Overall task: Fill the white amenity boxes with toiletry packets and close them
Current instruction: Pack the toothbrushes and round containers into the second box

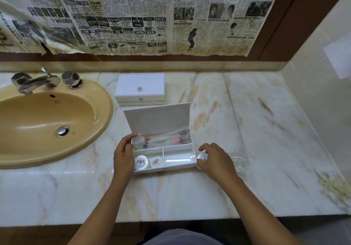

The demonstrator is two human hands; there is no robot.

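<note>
Open box (pixel 178 164) mid bench (pixel 247 130), half full — long packets (pixel 161 139) in back part, two round packets (pixel 149 162) front left, front right part bare. We grip box side with left hand (pixel 123 157); right hand (pixel 215 161) pinches round packet (pixel 202 157) at 3 o'clock. Shut box (pixel 140 89) at 12 o'clock — we guess done.

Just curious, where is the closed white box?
The closed white box sits at the back of the marble counter, right of the sink, just behind the open box.
</note>
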